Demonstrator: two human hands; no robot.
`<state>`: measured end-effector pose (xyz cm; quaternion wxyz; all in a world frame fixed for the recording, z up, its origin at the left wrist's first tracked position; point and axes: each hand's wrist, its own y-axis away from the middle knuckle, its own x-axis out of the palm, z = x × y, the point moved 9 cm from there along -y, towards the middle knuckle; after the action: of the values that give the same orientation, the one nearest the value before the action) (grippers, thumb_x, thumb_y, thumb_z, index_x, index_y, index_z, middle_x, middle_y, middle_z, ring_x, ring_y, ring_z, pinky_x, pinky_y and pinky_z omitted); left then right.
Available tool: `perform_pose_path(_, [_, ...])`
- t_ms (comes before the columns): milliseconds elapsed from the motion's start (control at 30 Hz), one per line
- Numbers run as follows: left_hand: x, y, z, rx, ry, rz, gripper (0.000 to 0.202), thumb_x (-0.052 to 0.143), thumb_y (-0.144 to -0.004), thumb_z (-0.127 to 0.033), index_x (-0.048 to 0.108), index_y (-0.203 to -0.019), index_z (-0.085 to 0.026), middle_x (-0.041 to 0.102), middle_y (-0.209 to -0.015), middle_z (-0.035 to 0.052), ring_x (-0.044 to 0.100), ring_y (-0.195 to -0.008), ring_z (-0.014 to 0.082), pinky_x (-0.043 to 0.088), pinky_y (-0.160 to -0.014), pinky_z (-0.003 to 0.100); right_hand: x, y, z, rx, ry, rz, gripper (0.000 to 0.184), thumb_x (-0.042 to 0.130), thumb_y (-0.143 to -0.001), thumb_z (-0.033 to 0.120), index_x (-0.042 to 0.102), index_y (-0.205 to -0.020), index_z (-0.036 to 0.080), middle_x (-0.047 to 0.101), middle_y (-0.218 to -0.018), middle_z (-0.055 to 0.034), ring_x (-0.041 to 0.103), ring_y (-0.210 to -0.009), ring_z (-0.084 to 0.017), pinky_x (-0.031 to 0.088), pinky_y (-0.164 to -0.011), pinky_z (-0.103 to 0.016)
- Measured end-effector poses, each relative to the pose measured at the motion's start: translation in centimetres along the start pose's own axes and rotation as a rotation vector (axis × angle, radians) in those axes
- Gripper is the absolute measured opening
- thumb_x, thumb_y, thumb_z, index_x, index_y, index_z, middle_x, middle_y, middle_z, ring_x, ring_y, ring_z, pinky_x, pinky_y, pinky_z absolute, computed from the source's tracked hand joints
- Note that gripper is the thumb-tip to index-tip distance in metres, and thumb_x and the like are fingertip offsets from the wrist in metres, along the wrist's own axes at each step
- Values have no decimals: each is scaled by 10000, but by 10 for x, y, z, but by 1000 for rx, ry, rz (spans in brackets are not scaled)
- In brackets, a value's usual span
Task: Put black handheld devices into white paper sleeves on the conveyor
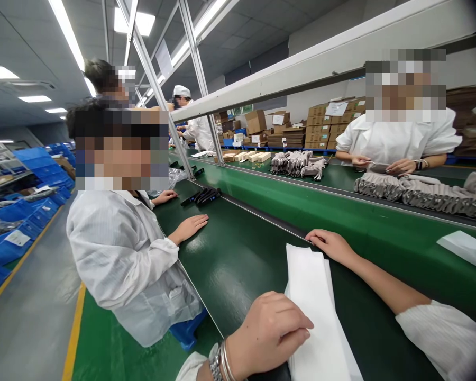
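Note:
A stack of long white paper sheets [311,296] lies on the dark green bench top in front of me, its layers slightly fanned. My left hand [272,333], with a watch and bangles at the wrist, hovers over the stack's left side. Its fingers are curled and closed towards the thumb, and nothing shows between them. Beyond the far end of the sheets, my right hand [329,246] rests by the bench's back edge. Its fingers are stretched out and hold nothing.
A co-worker's hand [190,227] lies flat on the bench at left, near several black devices [202,196]. Across the green conveyor belt [341,203], another person handles an item behind bundled grey cables [416,193]. One white sheet [466,250] lies at right. A metal frame post [154,79] rises at left.

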<state>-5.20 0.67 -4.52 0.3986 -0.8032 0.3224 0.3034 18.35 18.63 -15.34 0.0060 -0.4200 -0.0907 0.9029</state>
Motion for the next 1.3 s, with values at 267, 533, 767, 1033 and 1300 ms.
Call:
perform_pose_path(267, [-1, -1, -1, 6, 2, -5, 104, 575, -923, -201, 672, -955, -186, 730, -900, -9, 655, -806, 117, 436, -759, 259, -3, 1, 6, -34, -13, -27, 324, 433, -912, 412, 713, -940, 252, 706, -870, -24, 607, -701, -173, 411, -603, -281])
perform_pose_path(533, [-1, -1, -1, -37, 7, 12, 98, 574, -929, -202, 667, -958, -192, 726, -916, -25, 657, -837, 106, 437, -777, 255, -3, 0, 5, -16, 1, -18, 323, 428, -909, 412, 708, -949, 254, 672, -780, -16, 585, -665, -160, 370, -574, -262])
perform_pose_path(767, [-1, -2, -1, -42, 11, 30, 113, 566, -930, -201, 675, -957, -187, 730, -921, -17, 660, -835, 108, 450, -768, 262, -5, 0, 9, -25, -7, -31, 326, 427, -905, 403, 710, -938, 244, 672, -763, -18, 572, -650, -156, 369, -575, -264])
perform_pose_path(1033, [-1, -2, 0, -44, 11, 46, 129, 556, -939, -218, 679, -965, -190, 731, -918, -7, 665, -844, 117, 456, -764, 265, -5, 0, 9, -29, -9, -35, 331, 427, -906, 414, 712, -936, 249, 682, -787, -21, 574, -658, -156, 373, -575, -264])
perform_pose_path(1300, [-2, -2, -2, -24, 8, 25, 121, 557, -936, -209, 674, -958, -186, 727, -910, -12, 658, -828, 113, 444, -765, 265, -5, 0, 8, -13, 7, -24, 315, 431, -909, 402, 710, -942, 259, 677, -788, -10, 583, -665, -152, 376, -582, -259])
